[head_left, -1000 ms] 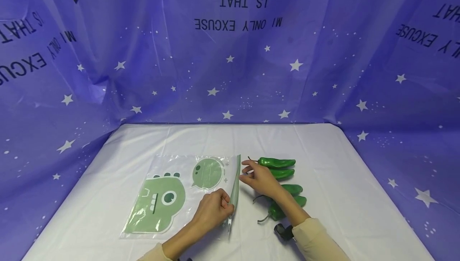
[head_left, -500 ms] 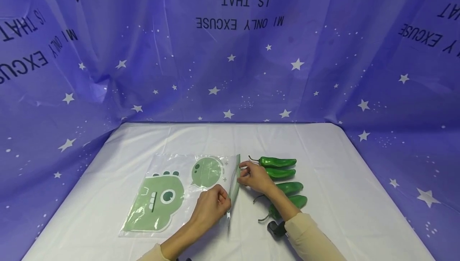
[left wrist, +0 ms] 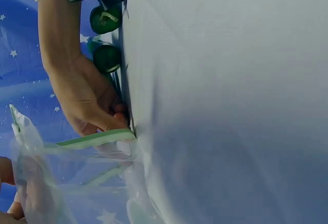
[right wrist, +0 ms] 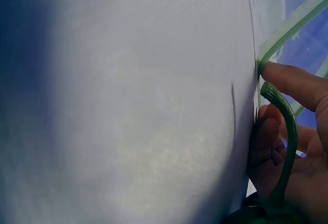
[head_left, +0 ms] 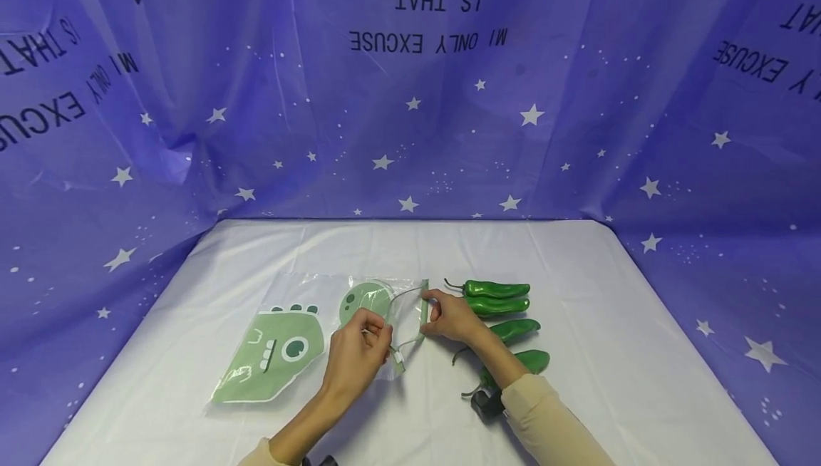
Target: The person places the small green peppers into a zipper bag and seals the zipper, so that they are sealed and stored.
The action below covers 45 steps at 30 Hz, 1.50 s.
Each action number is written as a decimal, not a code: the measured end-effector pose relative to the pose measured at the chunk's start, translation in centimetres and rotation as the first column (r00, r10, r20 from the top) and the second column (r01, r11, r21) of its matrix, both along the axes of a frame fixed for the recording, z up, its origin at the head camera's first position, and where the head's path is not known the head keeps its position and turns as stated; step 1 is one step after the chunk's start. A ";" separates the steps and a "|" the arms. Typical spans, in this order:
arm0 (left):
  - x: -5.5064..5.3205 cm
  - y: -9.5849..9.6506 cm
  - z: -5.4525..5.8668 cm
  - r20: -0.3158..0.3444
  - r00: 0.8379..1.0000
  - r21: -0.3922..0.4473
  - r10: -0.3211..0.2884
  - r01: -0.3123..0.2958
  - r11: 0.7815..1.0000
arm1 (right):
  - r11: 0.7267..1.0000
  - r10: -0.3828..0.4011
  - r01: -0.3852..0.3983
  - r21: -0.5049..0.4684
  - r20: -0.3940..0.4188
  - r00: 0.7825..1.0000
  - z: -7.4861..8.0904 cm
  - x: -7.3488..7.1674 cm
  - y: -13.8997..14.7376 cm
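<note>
A clear zip bag [head_left: 272, 352] with a green dinosaur print lies on the table, its mouth gaping toward the right. My left hand [head_left: 358, 353] pinches the raised upper layer at the mouth, beside a small white slider [head_left: 399, 357]. At the lower green edge strip [left wrist: 97, 139], my right hand [head_left: 452, 318] holds the bag low against the table with thumb and fingers. Green chili peppers [head_left: 497, 289] lie in a column just right of that hand, partly covered by the wrist and forearm. One curved pepper stem [right wrist: 288, 131] crosses in front of the right hand in its wrist view.
A white cloth covers the table [head_left: 616, 338]. Purple star-printed curtains [head_left: 410, 131] stand along its back and both sides. A black wrist camera [head_left: 487, 405] sits at the right wrist near the lowest pepper.
My left hand has moved left, drawing the upper layer back so the mouth now gapes. My right hand has come left onto the green edge.
</note>
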<state>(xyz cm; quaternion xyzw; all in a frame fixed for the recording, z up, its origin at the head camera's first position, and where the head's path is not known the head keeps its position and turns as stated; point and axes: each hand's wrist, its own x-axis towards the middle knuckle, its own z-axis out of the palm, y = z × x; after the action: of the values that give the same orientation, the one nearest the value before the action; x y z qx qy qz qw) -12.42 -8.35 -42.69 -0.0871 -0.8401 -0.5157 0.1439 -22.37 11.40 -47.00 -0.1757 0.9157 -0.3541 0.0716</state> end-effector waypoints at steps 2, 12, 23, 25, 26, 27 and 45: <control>-0.1 -0.1 0.1 -0.032 0.999 0.003 0.017 -0.017 1.000 | 1.000 -0.001 0.001 0.009 0.011 1.000 0.0 0.0 0.0; -0.6 -0.1 0.7 -0.191 0.979 0.083 0.074 -0.059 0.995 | 1.000 0.008 -0.009 0.023 0.032 0.999 0.4 0.1 -0.1; -0.4 -0.3 0.5 -0.180 0.983 0.095 0.042 -0.025 0.995 | 1.000 0.022 -0.022 -0.001 0.030 0.999 0.0 -0.1 0.1; -0.3 -0.4 0.4 -0.172 0.984 0.092 0.042 -0.027 0.995 | 1.000 0.022 -0.022 -0.005 0.036 0.999 0.0 -0.2 0.1; -0.3 -0.4 0.3 -0.167 0.985 0.091 0.043 -0.028 0.995 | 1.000 0.021 -0.021 -0.005 0.037 0.999 0.0 -0.2 0.1; -0.2 -0.5 0.2 -0.162 0.986 0.090 0.042 -0.028 0.996 | 1.000 0.021 -0.020 -0.008 0.040 0.999 0.0 -0.2 0.1; 0.2 -0.2 -0.1 -0.053 0.999 0.065 0.013 -0.009 0.998 | 0.990 -0.002 -0.005 -0.140 -0.054 0.999 1.6 0.6 0.5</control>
<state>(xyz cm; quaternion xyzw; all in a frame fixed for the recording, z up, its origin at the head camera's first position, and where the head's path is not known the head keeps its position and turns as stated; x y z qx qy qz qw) -12.18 -8.58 -42.79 -0.0915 -0.8194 -0.5391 0.1718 -21.75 11.93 -45.40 -0.1906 0.8900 -0.4127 0.0344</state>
